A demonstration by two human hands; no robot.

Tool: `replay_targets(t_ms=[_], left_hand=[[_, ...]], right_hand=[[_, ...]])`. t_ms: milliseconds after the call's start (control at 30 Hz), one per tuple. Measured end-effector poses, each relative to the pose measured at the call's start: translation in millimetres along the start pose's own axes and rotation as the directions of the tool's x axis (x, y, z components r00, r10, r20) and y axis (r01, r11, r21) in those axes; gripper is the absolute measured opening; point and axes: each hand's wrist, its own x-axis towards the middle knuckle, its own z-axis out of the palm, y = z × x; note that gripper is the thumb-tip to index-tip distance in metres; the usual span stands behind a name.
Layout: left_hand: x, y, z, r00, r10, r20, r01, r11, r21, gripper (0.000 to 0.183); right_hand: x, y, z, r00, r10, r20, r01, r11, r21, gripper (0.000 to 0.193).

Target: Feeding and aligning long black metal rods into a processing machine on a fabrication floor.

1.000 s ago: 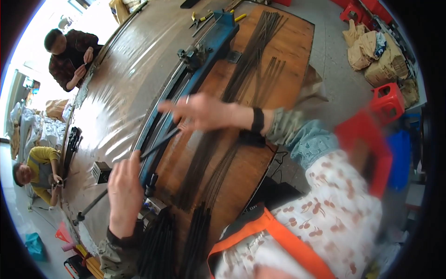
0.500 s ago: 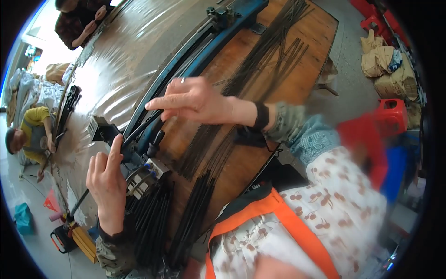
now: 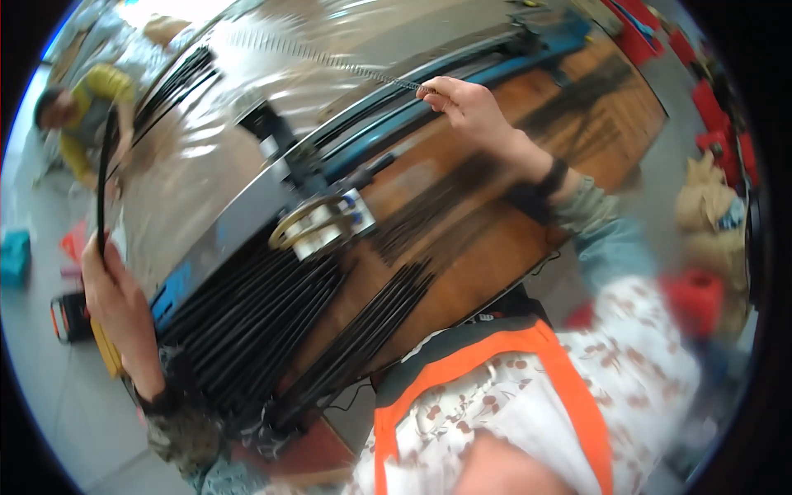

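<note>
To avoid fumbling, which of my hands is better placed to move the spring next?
Probably your right hand: it holds the coil spring, while your left hand, farther off, grips a black rod.

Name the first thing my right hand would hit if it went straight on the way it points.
Past the spring it holds, your right hand would probably meet the shiny plastic sheet; its height above that is unclear.

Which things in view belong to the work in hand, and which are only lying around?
Probably belonging:
long thin spring, in the right hand
black rod, in the left hand
loose black rods
blue-railed bench device

Probably only lying around:
brown sacks
teal bundle
</note>
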Motion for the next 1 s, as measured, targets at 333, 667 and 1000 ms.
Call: replay_targets(t_ms=[333, 667, 1000], left_hand=[[-64.0, -36.3, -49.3, 0.987, -0.138, 0.086, 0.147, 0.984, -0.105, 0.028], [-75.3, -22.6, -22.4, 0.977, -0.177, 0.119, 0.199, 0.957, -0.212, 0.026], [-56.3, -25.0, 37.7, 0.948, -0.033, 0.318, 0.086, 0.984, -0.153, 0.021]], right_hand=[[118.2, -119.5, 102.1, 0.872, -0.394, 0.29, 0.313, 0.905, 0.289, 0.022], [128.2, -143.1, 123.9, 0.631, -0.419, 0.653, 0.509, 0.859, 0.059, 0.022], [66.3, 69.6, -88.8, 0.93, -0.211, 0.299, 0.341, 0.798, -0.497, 0.006]])
